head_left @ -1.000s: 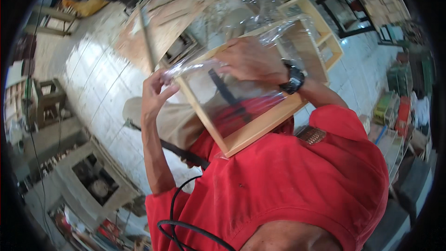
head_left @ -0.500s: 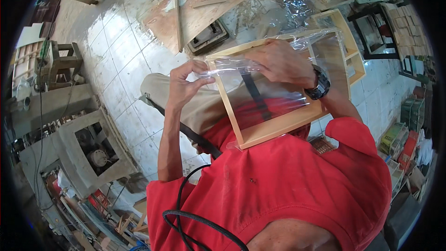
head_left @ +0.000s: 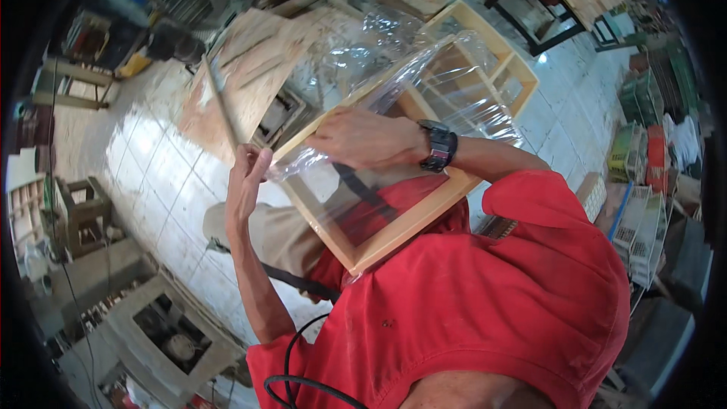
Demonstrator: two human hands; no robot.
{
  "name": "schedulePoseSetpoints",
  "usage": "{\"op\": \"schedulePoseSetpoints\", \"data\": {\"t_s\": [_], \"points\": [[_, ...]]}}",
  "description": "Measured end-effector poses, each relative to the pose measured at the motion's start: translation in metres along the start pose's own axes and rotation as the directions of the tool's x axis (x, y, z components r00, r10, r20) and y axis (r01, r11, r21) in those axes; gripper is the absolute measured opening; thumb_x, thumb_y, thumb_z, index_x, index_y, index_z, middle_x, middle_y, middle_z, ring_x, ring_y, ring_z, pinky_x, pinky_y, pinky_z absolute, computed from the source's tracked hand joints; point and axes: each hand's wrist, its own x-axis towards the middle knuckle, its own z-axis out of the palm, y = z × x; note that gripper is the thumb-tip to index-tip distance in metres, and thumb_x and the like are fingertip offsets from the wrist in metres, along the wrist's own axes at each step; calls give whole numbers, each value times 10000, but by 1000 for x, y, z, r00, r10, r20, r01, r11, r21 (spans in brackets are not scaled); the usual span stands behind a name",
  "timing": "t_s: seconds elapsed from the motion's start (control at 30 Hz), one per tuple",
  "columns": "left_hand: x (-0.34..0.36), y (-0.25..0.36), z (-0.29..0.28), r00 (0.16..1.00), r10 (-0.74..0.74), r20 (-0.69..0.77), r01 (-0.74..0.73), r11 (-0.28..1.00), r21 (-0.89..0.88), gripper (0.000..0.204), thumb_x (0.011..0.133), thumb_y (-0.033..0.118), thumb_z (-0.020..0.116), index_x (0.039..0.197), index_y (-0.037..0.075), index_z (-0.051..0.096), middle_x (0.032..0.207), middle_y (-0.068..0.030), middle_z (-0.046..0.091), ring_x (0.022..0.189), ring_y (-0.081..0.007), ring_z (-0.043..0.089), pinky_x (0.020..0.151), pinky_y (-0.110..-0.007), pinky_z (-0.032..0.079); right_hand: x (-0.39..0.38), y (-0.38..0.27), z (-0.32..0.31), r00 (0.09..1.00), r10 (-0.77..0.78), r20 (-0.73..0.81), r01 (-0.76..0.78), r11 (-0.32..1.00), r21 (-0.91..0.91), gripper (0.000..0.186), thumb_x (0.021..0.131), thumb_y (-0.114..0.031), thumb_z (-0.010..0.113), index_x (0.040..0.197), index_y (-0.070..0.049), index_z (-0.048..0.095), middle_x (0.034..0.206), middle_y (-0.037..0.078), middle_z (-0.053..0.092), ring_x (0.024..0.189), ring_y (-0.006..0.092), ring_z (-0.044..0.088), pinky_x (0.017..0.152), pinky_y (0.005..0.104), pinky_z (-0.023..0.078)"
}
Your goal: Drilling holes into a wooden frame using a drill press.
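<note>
In the head view, a wooden frame [head_left: 411,222] lies tilted over the person's lap, its near corner against the red shirt [head_left: 485,303], with clear film [head_left: 473,95] spread over its right part and creased along its far rail [head_left: 299,137]. The left hand [head_left: 244,182] is at the frame's left corner, thumb and fingers drawn nearly together beside the film's left end; whether they pinch film, wood or both, I cannot tell. The right hand [head_left: 367,138] reaches over the frame from the right, its back upward and fingers bent near the far rail; its fingertips are hidden, so I cannot tell what they grip. A wristwatch [head_left: 438,145] is on the right wrist, and a crumpled bunch [head_left: 390,30] of film shows beyond the far rail.

To handle this well, I would keep the left hand steady as an anchor at the corner and let the right draw the film along the rail with light, even tension, smoothing creases outward. Thin film probably tears or clings to itself when tugged sharply, so slow strokes seem safer, with the watch kept from snagging it
</note>
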Motion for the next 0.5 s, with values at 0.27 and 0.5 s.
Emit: {"op": "schedulePoseSetpoints", "data": {"t_s": [0.27, 0.5], "points": [[23, 45, 7, 981, -50, 188, -51, 866, 498, 559, 875, 496, 502, 1015, -44, 546, 800, -129, 602, 739, -224, 521, 736, -359, 425, -33, 88, -81, 992, 128, -13, -127, 991, 51, 154, 826, -217, 608, 883, -81, 648, 750, 102, 630, 631, 265, 592, 629, 354, 478], [43, 19, 23, 997, 43, -57, -57, 960, -274, 280, 936, 313, 501, 886, 44, 562, 785, 6, 520, 747, -88, 476, 697, -258, 434, -48, 192, -97, 891, 425, -160, -371, 885, 282, 227, 835, -276, 682, 942, -76, 676, 808, 55, 672, 732, 146, 619, 646, 294, 475]]}}
